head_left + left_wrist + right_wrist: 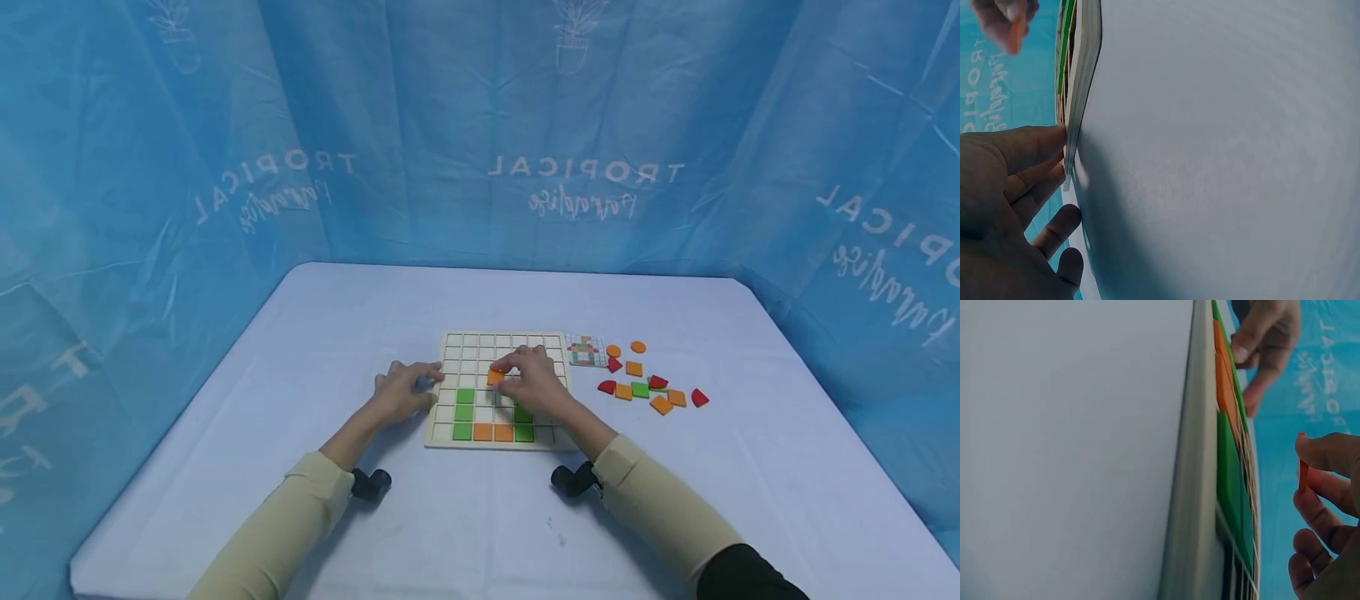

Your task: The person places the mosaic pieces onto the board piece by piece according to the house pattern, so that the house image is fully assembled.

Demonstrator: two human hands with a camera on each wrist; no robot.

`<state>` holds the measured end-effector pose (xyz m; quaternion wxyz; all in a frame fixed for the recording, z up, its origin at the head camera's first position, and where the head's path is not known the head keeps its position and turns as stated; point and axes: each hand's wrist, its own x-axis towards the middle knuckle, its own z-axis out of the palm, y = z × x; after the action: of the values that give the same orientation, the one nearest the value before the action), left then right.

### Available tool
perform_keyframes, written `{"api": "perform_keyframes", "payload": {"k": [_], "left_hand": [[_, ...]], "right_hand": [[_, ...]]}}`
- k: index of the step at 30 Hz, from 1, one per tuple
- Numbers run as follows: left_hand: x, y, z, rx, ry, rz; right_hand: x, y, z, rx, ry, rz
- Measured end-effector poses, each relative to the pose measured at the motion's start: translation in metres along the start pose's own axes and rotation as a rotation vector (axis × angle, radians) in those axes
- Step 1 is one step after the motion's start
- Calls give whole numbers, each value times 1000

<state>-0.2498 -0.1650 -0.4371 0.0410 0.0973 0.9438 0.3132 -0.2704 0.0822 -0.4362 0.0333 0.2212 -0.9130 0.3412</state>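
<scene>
An orange square tile (495, 377) (1303, 475) is pinched between the thumb and fingers of my right hand (534, 383) (1332, 500), above the middle of the gridded board (468, 340). My left hand (401, 390) (1016, 181) touches the board's left edge with its fingertips, its other fingers spread. On the board stand a column of green squares (464, 413) at the left, two orange squares (483, 432) in the bottom row, and green squares (523, 433) at the right, partly hidden by my right hand.
A small pattern card (586, 351) lies against the board's right side. Farther right are loose orange circles (637, 347), orange squares (662, 405), red pieces (700, 397) and green pieces (640, 390) on the white table (360, 308). Blue printed sheets hang around the table.
</scene>
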Motion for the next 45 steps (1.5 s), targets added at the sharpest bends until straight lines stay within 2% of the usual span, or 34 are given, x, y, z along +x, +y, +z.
{"api": "perform_keyframes", "payload": {"k": [6,19,27,39,45], "left_hand": [[0,1,-1,0,-7,12],[0,0,-1,4,-12,0],[1,-1,-1,7,-11,-1],[2,-2,0,16,-10,-12],[2,-2,0,14,-2,0]], "right_hand": [[16,-8,18,-37,-24,-30],[40,-15,35,-182,-133,8],[43,-15,35,-163,-186,2],[43,-14,36,-153,-197,18],[41,-13,33,-104,-164,14]]}}
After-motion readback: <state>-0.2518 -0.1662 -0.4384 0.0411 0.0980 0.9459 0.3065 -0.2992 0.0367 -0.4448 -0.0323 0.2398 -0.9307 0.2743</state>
